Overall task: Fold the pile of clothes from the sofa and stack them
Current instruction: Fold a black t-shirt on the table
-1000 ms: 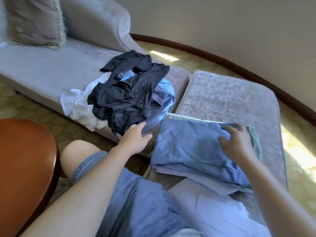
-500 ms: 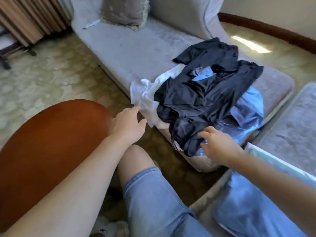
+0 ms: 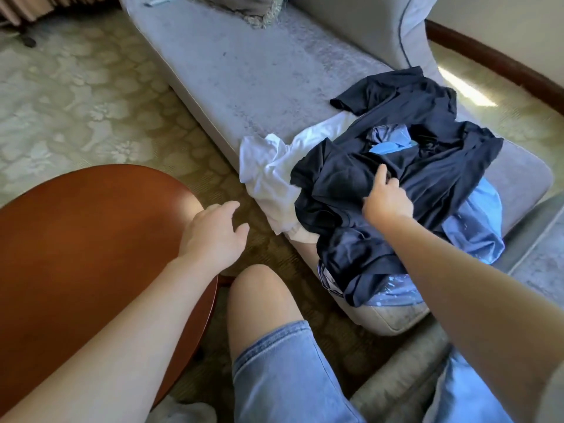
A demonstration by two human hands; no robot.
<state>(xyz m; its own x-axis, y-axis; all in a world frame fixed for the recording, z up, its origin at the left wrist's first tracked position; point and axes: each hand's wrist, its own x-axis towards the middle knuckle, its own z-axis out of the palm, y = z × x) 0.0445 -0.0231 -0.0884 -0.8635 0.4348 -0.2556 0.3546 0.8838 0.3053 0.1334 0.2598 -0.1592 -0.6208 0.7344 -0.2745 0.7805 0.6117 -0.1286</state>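
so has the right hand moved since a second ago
Yes: the right hand crossed leftward from the folded stack onto the dark shirt on the sofa.

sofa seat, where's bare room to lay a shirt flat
Bare: the stretch of sofa seat between the fringed cushion at the far end and the clothes pile. The round wooden table beside the left hand also shows bare top. Crowded: the sofa's near end, where the navy shirt, white garment and light blue pieces overlap under the right hand.

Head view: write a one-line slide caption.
Right hand touches the dark navy garment atop the clothes pile on the grey sofa; left hand hovers open near the white garment.
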